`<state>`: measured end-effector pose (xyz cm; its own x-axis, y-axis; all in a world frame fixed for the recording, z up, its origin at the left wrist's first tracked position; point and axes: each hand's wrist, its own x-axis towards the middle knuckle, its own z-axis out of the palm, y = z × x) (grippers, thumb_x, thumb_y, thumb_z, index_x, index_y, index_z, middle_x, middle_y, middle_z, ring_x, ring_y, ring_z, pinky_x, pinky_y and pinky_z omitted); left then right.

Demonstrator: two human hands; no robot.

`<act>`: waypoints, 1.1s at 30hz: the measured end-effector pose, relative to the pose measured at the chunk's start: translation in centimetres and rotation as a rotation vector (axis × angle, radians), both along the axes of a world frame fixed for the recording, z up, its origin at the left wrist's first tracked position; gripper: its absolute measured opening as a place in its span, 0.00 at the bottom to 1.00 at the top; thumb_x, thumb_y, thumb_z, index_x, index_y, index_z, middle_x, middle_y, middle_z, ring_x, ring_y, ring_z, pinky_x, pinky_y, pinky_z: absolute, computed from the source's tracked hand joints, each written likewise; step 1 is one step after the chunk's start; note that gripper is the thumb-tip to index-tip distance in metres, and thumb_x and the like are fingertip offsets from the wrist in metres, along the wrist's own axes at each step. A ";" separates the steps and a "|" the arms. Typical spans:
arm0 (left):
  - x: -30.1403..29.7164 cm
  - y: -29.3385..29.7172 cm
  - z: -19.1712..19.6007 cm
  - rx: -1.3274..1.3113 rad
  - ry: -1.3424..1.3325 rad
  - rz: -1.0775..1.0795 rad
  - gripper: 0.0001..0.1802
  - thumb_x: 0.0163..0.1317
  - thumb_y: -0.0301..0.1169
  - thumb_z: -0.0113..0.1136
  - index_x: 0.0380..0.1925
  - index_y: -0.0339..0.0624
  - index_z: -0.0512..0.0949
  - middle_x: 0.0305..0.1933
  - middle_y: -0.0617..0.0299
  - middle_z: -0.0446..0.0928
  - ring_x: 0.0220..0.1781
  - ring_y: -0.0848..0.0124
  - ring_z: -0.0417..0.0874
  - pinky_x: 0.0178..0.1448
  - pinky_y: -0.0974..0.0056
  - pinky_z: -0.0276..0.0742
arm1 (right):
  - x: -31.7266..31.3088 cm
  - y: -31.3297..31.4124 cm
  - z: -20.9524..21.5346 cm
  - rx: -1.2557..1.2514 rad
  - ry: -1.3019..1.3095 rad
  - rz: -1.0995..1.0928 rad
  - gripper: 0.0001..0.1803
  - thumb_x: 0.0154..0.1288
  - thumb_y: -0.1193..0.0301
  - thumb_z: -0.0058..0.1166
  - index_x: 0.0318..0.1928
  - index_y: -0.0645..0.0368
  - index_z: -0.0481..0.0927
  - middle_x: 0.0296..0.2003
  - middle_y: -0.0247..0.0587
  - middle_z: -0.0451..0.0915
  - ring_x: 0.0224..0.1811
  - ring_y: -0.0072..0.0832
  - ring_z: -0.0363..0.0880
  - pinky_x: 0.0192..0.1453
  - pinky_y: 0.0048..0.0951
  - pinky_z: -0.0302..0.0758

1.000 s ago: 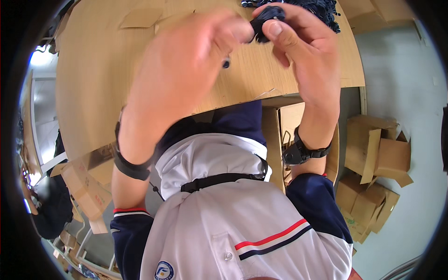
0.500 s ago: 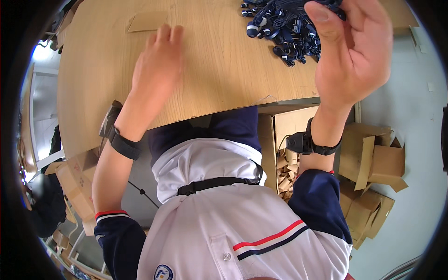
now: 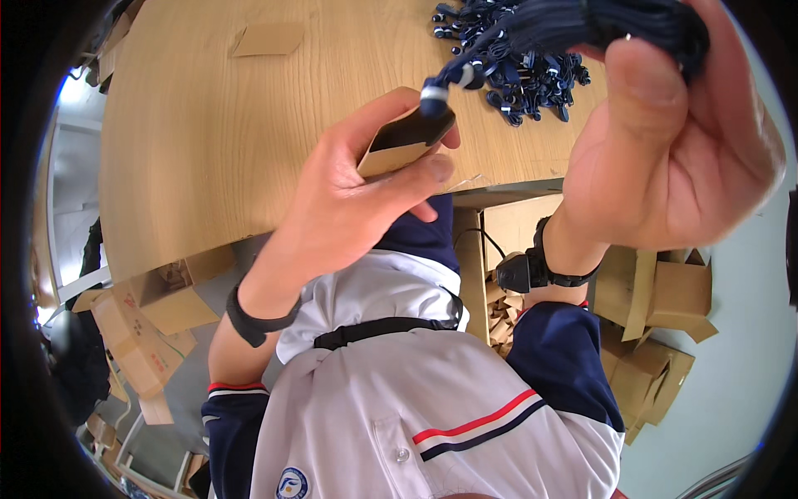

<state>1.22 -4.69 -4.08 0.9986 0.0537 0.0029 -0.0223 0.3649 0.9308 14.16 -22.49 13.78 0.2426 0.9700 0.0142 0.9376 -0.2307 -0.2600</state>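
Observation:
In my left hand [image 3: 332, 187], thumb and fingers wrap round a small brown cardboard box [image 3: 392, 158] whose dark open end tilts up. My right hand [image 3: 665, 158] pinches a coiled bundle of dark navy earphone cable [image 3: 603, 29] between thumb and fingers. The bundle's loose end, with navy and white earbuds [image 3: 435, 96], hangs to the left, right at the box's open end. Whether the earbuds touch the box I cannot tell. Behind the bundle, a heap of similar earphones [image 3: 532, 83] lies on the wooden table [image 3: 191, 125], partly hidden by it.
A flat piece of brown cardboard [image 3: 268, 39] lies toward the table's far left. Under the table edge, beside my right forearm, a carton [image 3: 474, 274] holds small folded cardboard pieces [image 3: 500, 320]. Open cartons stand on the floor at right [image 3: 682, 287] and left [image 3: 137, 333].
My left hand has come right and nearer from beside the flat cardboard, and the small box now shows in it. My right hand has shifted right and nearer with the earphone bundle.

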 end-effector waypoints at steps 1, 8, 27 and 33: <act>-0.1 -0.3 -0.1 -0.022 0.000 0.011 0.10 0.62 0.27 0.61 0.44 0.39 0.77 0.36 0.67 0.78 0.37 0.81 0.78 0.36 0.72 0.81 | -0.6 -0.1 0.7 -0.166 0.012 -0.037 0.15 0.69 0.69 0.57 0.47 0.69 0.73 0.32 0.45 0.81 0.32 0.28 0.83 0.37 0.25 0.80; -0.4 0.3 0.1 0.379 -0.149 0.045 0.14 0.60 0.27 0.64 0.44 0.34 0.76 0.38 0.65 0.79 0.39 0.79 0.77 0.45 0.71 0.79 | -2.4 3.2 -7.9 0.525 -0.109 0.079 0.12 0.69 0.72 0.53 0.48 0.66 0.76 0.33 0.43 0.81 0.29 0.22 0.79 0.32 0.23 0.76; -1.0 2.7 -0.5 -0.152 0.096 -0.135 0.21 0.57 0.31 0.71 0.48 0.32 0.78 0.41 0.59 0.82 0.34 0.74 0.84 0.33 0.68 0.84 | -3.2 5.3 -15.5 0.903 0.410 0.135 0.10 0.60 0.82 0.56 0.43 0.68 0.83 0.38 0.58 0.85 0.40 0.39 0.81 0.37 0.30 0.79; -1.3 2.3 0.3 -0.139 0.068 -0.213 0.25 0.56 0.33 0.72 0.49 0.29 0.77 0.39 0.58 0.83 0.34 0.74 0.84 0.35 0.69 0.82 | -3.7 4.2 -15.0 0.850 0.433 0.176 0.09 0.71 0.69 0.52 0.43 0.62 0.79 0.38 0.58 0.85 0.41 0.41 0.81 0.49 0.37 0.78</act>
